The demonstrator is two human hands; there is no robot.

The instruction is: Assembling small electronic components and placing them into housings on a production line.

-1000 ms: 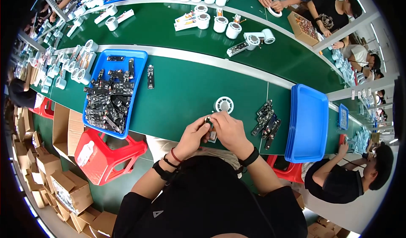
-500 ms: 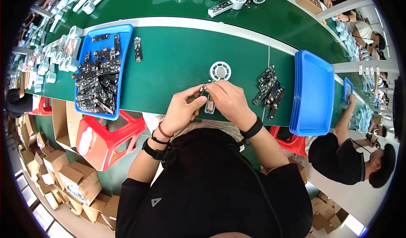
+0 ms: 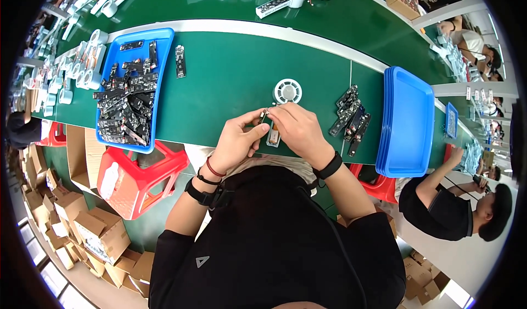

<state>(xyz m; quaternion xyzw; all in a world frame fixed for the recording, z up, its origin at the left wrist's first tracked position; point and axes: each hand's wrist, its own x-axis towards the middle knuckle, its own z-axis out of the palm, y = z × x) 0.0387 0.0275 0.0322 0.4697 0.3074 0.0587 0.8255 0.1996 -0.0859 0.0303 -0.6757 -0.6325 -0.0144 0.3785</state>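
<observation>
A white handheld fan (image 3: 287, 91) lies in front of me, its round grille facing up and its opened handle (image 3: 273, 138) running toward me under my fingers. My left hand (image 3: 241, 139) is closed, pinching a small dark circuit board (image 3: 264, 117) between thumb and fingers above the handle. Fingertips of my right hand (image 3: 299, 130) press together at the board's upper end, beside the fan head; what they grip is too small to make out. Right of the hands lies a pile of circuit boards (image 3: 351, 114). A single board (image 3: 180, 61) rests farther left.
A blue tray (image 3: 164, 62) full of circuit boards stands at left, and stacked blue trays (image 3: 411, 128) at right. Beyond the pale rail (image 3: 263, 30), a green belt (image 3: 219, 7) carries fan parts. Red stools (image 3: 137, 180) and cardboard boxes (image 3: 104, 235) are below. A co-worker (image 3: 439, 204) sits at right.
Fan parts on the far belt have shifted left. My hands stay in nearly the same pinch over the fan handle. The co-worker's arm at right has moved down.
</observation>
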